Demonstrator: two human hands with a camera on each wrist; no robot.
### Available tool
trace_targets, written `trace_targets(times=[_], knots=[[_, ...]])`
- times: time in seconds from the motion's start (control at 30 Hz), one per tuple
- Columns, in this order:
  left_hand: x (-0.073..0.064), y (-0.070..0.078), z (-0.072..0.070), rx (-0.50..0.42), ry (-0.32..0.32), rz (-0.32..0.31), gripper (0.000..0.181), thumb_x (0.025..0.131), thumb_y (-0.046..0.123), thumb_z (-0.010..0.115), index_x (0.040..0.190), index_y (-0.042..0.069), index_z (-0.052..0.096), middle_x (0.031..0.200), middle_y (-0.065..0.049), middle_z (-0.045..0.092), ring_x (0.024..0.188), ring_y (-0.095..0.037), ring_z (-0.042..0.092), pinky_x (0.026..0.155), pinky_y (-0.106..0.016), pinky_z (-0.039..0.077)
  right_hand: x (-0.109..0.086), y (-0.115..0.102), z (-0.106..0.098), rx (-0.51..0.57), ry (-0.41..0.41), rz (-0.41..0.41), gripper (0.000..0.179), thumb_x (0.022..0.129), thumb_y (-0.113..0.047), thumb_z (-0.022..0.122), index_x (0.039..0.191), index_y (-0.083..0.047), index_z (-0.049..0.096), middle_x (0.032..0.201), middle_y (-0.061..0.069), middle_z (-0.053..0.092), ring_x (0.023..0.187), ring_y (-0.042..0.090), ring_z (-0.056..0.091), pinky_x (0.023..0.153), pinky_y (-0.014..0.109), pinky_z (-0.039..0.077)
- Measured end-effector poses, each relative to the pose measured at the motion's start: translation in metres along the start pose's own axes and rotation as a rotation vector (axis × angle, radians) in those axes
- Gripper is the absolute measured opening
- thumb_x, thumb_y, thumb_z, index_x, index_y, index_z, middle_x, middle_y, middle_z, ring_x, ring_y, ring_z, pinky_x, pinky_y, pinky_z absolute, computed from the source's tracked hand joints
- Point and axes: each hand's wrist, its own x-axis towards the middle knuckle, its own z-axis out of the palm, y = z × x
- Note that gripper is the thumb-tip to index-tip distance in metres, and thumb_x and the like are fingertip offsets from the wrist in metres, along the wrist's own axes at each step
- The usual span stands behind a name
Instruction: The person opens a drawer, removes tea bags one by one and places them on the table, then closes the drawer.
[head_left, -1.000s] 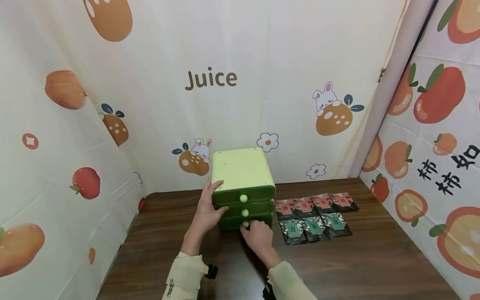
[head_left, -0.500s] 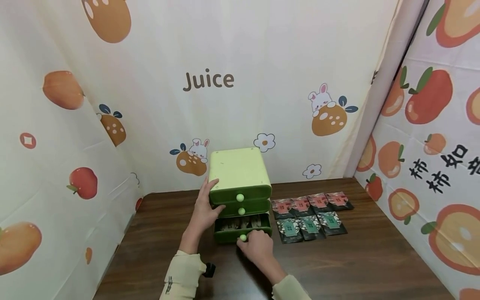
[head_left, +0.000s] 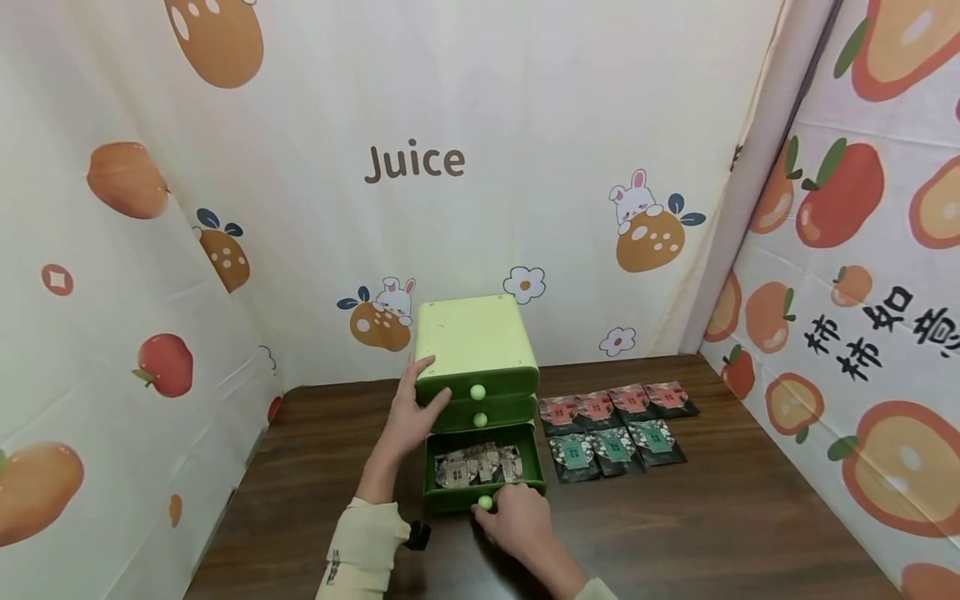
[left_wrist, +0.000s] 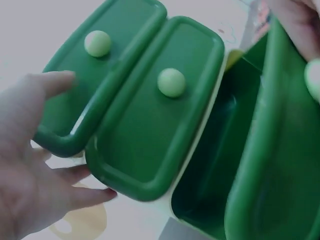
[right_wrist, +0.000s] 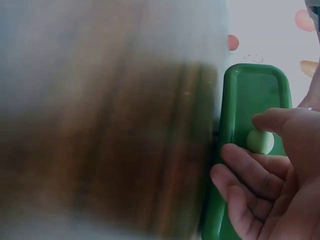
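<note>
A small chest of drawers (head_left: 476,333) with a pale green top and dark green drawers stands on the table. Its bottom drawer (head_left: 431,498) is pulled out, with several grey-brown patterned sachets (head_left: 480,465) lying inside. My right hand (head_left: 517,518) pinches that drawer's round light green knob (right_wrist: 260,141) between thumb and fingers. At the chest's left front corner, my left hand (head_left: 408,417) rests with its fingers spread and fairly straight. In the left wrist view, the thumb lies before the top drawer (left_wrist: 107,65) and the other fingers reach along the side.
Right of the chest lie two rows of sachets on the brown table (head_left: 675,517): red ones (head_left: 596,408) behind, green ones (head_left: 617,450) in front. A printed curtain (head_left: 337,233) hangs close behind the chest, with more printed cloth at both sides.
The bottom drawer, shut at first, has slid out towards me with my right hand on its knob, bringing the sachets inside into sight. My left hand has stayed at the chest's corner.
</note>
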Motion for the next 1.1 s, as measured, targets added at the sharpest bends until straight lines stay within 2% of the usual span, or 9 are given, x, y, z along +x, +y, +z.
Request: trace_targets(times=[0.13,0.23,0.33,0.43,0.57,0.67,0.8,0.9,1.1], knots=[[0.002,0.005,-0.007,-0.089,-0.034,-0.056,0.046,0.106,0.043,0.033,0.148,0.025,0.034,0.161,0.002,-0.008,0.145,-0.027,-0.005,0.109,-0.059,0.011,0.0,0.002,0.003,0.024,-0.007,-0.028,0.059,0.087,-0.05,0.068,0.048,-0.025,0.032,0.043,-0.014,0.014,0.037,0.006,0.021,0.039,0.025,0.018],[0.003,0.006,-0.012,-0.112,-0.043,-0.065,0.048,0.107,0.041,0.024,0.149,0.02,0.034,0.161,-0.002,-0.008,0.145,-0.026,-0.007,0.11,-0.058,0.008,0.001,0.002,0.003,0.041,-0.025,-0.038,0.056,0.086,-0.05,0.068,0.049,-0.025,0.035,0.043,-0.014,0.016,0.038,0.006,0.021,0.039,0.025,0.018],[0.004,0.005,-0.018,-0.12,-0.031,-0.059,0.047,0.107,0.039,0.024,0.148,0.018,0.035,0.161,-0.004,-0.007,0.145,-0.027,-0.006,0.11,-0.058,0.009,0.002,0.0,0.001,0.053,-0.062,-0.062,0.053,0.087,-0.047,0.069,0.049,-0.025,0.039,0.042,-0.014,0.019,0.038,0.006,0.021,0.04,0.026,0.018],[0.002,0.022,-0.023,-0.141,-0.021,-0.049,0.045,0.108,0.03,0.027,0.148,0.01,0.036,0.161,-0.009,-0.006,0.145,-0.029,-0.004,0.111,-0.057,0.011,0.0,-0.001,-0.007,0.081,-0.136,-0.119,0.045,0.088,-0.04,0.07,0.051,-0.026,0.048,0.042,-0.016,0.03,0.037,0.005,0.03,0.039,0.025,0.025],[0.0,0.039,-0.025,-0.171,-0.003,0.01,0.04,0.108,0.015,0.03,0.143,-0.002,0.04,0.16,-0.019,-0.002,0.144,-0.036,0.002,0.109,-0.058,0.014,-0.001,-0.011,-0.026,0.145,-0.227,-0.274,0.037,0.091,-0.027,0.067,0.057,-0.027,0.054,0.045,-0.018,0.036,0.039,0.002,0.035,0.041,0.022,0.03],[0.005,0.028,-0.022,-0.158,0.025,0.084,0.037,0.108,0.012,0.032,0.137,-0.003,0.049,0.159,-0.021,0.002,0.143,-0.038,0.005,0.108,-0.06,0.015,0.006,-0.025,-0.041,0.169,-0.199,-0.416,0.035,0.092,-0.021,0.065,0.06,-0.027,0.053,0.047,-0.018,0.034,0.04,-0.001,0.03,0.042,0.019,0.029],[0.015,0.014,-0.015,-0.031,0.072,0.136,0.037,0.107,0.012,0.032,0.13,0.007,0.061,0.161,-0.013,0.005,0.145,-0.031,0.001,0.109,-0.058,0.014,0.022,-0.041,-0.054,0.218,-0.146,-0.53,0.027,0.093,-0.015,0.063,0.068,-0.025,0.06,0.053,-0.018,0.044,0.043,-0.004,0.035,0.045,0.017,0.033],[0.02,0.01,-0.01,0.028,0.084,0.127,0.037,0.106,0.016,0.034,0.129,0.014,0.064,0.161,-0.009,0.009,0.146,-0.03,0.002,0.108,-0.059,0.015,0.035,-0.05,-0.057,0.228,-0.167,-0.522,0.016,0.093,-0.014,0.063,0.081,-0.023,0.07,0.065,-0.018,0.056,0.049,-0.005,0.044,0.048,0.017,0.039],[0.024,0.01,-0.006,-0.055,-0.023,0.069,0.04,0.105,0.035,0.044,0.136,0.013,0.057,0.161,-0.009,0.004,0.145,-0.032,0.002,0.106,-0.062,0.02,0.06,-0.044,-0.04,0.123,-0.267,-0.428,0.017,0.093,-0.012,0.063,0.102,-0.014,0.076,0.089,-0.009,0.069,0.048,0.0,0.048,0.052,0.021,0.042]])
